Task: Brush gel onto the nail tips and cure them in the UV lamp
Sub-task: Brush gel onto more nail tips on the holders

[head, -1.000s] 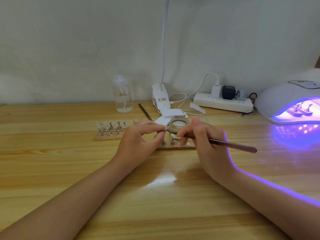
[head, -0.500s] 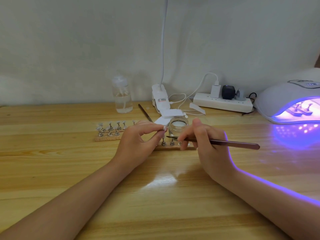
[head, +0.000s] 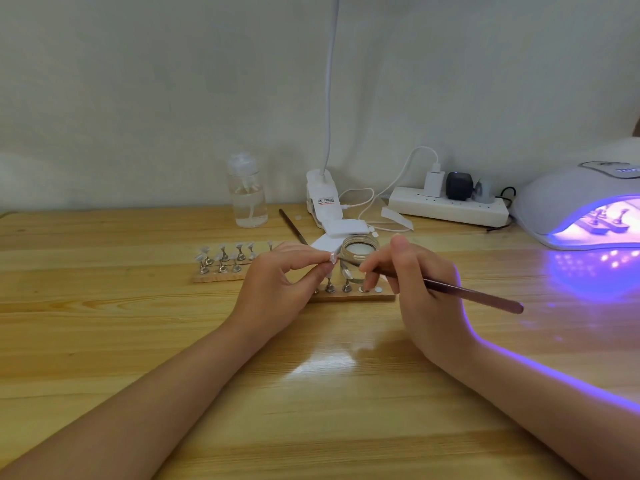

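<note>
**A:** Since half a second before, the brush [head: 450, 289] tip had crept left from in front of the jar [head: 358, 252] right up to the nail tip [head: 332, 258], and the handle dropped a bit lower.

**B:** Yep. Left hand [head: 277, 289] was pinching that tip's stand between thumb and forefinger, held up off the worktop [head: 104, 323], I'd guess so the tip faced the bristles. Right hand [head: 419, 289] had its fingers clamped on the brush like a pen, heel down on the wood, probably for steadiness.

**A:** And the jar sat open right behind, so a reload looked like a tiny move.

**B:** Other tips stood on stands on two wooden strips, one [head: 221, 278] to the left, one [head: 356, 296] under the hands with a couple of empty spots. The lamp [head: 568, 202] glowed purple at far right with stands inside, seemingly curing.

**A:** Couldn't tell if bristles were actually touching though.
</note>
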{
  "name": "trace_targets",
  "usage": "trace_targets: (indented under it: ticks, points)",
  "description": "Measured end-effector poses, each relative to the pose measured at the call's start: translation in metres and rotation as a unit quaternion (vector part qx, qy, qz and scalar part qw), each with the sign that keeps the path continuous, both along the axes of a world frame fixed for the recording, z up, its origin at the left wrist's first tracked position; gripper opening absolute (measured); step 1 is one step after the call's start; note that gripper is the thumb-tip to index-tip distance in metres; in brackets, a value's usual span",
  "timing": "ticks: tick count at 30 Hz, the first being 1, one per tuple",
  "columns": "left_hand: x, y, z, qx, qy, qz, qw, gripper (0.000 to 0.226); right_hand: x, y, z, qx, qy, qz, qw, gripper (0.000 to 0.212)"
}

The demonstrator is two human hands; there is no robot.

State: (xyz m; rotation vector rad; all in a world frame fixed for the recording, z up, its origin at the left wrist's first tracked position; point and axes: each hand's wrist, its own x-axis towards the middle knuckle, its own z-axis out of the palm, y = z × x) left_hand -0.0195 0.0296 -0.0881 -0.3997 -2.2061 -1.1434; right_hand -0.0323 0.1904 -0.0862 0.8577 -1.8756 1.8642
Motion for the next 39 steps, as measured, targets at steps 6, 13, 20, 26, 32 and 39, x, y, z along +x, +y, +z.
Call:
trace_targets:
  ticks: [6,13,20,26,32,39]
  points:
    - [-0.0002,-0.0005,-0.0011,-0.004,-0.002,0.000,1.000,0.016,0.0015,0.0000,0.0009,0.038,-0.005,0.003,0.999,0.037]
    - [0.0013,0.0000,0.0000,-0.003,-0.008,0.000,1.000,0.020,0.0000,0.0005,0.0012,0.036,0.013,-0.014,0.999,0.035]
    - [0.0020,0.0004,0.0004,0.001,-0.014,0.009,1.000,0.021,-0.0001,0.0007,0.0001,0.012,-0.016,-0.008,1.000,0.041]
    - [0.0018,-0.0001,0.0001,-0.001,-0.008,0.012,1.000,0.022,0.0000,0.0004,0.0022,0.043,0.020,-0.013,0.999,0.037]
    - [0.0008,-0.0007,0.0001,-0.001,0.001,0.008,1.000,0.016,0.0004,-0.0002,0.0011,-0.001,-0.023,0.004,1.000,0.041]
    - [0.0004,-0.0006,0.0003,-0.001,0.000,0.005,1.000,0.013,0.0003,-0.0006,0.0035,0.054,0.010,-0.007,0.998,0.031]
